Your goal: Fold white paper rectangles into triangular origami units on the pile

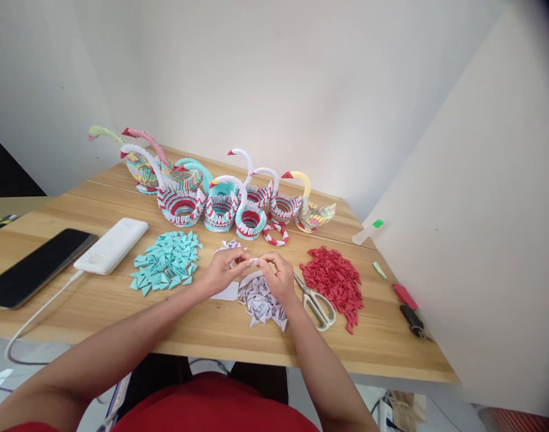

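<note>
Between my two hands is a small folded white paper piece [255, 261], pinched at both ends. My left hand [224, 270] grips its left end with closed fingers, and my right hand [278, 275] grips the right end. Just below lies a pile of folded white paper triangles [261, 303], partly behind my right wrist. More white pieces [231, 245] show behind my left hand. A flat white paper sheet [227, 292] rests under my left wrist. Scissors [318, 306] with pale handles lie to the right of my right hand.
Turquoise paper triangles [168, 261] are heaped on the left, red ones [335, 282] on the right. Several folded-paper swans [181, 204] and a red-and-white ring [275, 234] stand behind. A power bank [112, 246] and phone [35, 267] lie far left; a black key fob [411, 321] lies right.
</note>
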`<action>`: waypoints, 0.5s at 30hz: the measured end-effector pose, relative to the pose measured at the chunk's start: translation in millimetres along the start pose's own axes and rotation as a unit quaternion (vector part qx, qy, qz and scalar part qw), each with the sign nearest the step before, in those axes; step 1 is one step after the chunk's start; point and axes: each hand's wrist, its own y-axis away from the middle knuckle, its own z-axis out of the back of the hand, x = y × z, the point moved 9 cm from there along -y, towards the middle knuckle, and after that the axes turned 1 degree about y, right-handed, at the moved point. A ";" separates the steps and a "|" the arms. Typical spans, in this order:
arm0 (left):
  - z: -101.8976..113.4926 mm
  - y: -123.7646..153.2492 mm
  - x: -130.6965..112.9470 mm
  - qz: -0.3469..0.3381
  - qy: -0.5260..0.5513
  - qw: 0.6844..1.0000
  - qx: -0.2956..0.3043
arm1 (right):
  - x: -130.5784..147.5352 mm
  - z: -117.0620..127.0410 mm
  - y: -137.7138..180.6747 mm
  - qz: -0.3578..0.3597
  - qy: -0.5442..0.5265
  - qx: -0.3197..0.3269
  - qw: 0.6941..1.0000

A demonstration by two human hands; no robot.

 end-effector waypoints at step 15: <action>-10.7 1.5 18.6 0.009 -0.034 0.999 0.032 | 4.5 -8.1 -0.2 0.049 0.047 0.023 0.997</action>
